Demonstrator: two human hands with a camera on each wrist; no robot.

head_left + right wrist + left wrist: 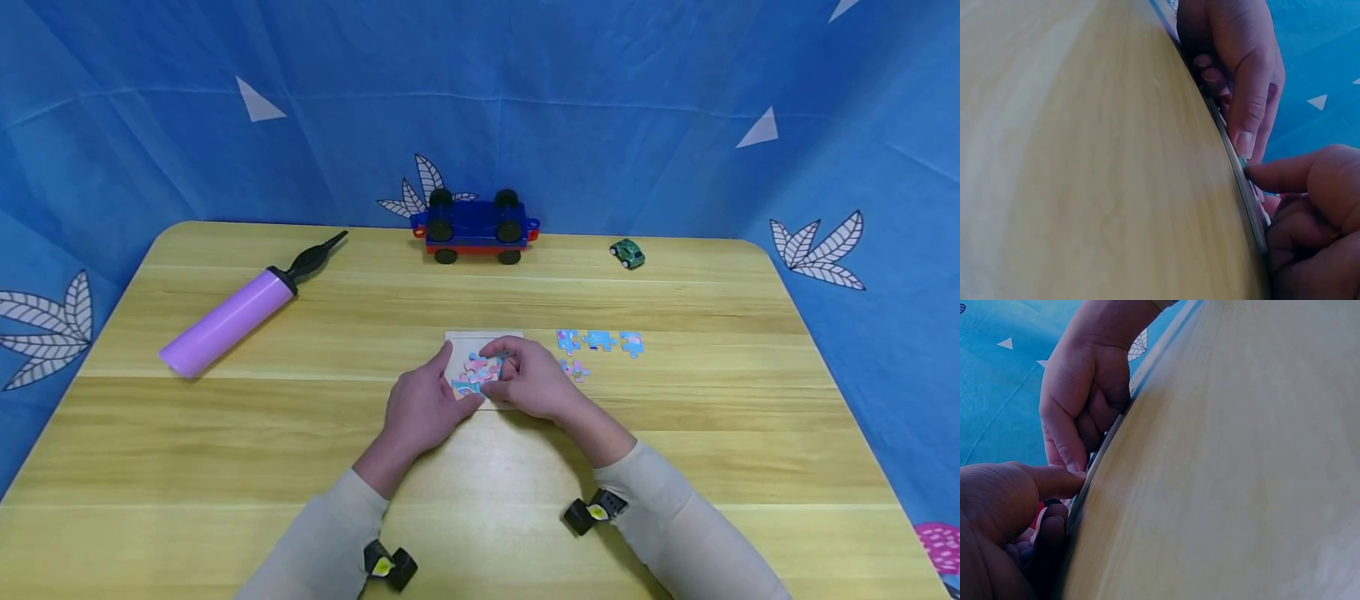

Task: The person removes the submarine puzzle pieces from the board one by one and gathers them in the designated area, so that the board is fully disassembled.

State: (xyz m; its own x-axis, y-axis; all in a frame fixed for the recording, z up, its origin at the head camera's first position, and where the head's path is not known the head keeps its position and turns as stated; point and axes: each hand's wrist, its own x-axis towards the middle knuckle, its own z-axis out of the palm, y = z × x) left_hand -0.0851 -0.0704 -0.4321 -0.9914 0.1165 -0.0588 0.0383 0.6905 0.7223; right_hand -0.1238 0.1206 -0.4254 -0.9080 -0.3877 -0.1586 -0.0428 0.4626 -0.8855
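Note:
A white square puzzle board (480, 343) lies on the table with several blue and pink puzzle pieces (477, 368) joined on it. My left hand (423, 408) grips the board at its lower left, thumb along the near edge and fingers at the left side. With bent thumb and index finger, my right hand (534, 379) pinches a puzzle piece at the right part of the picture; its fingers partly hide that piece. Both wrist views look along the tabletop, showing the left hand (1004, 512) and right hand (1316, 219) meeting at the board's edge.
Several loose puzzle pieces (599, 340) lie right of the board. Behind stand a blue and red toy wagon (476, 227) and a small green toy car (627, 253). A purple hand pump (228, 323) lies at the left on the wooden table (225, 467).

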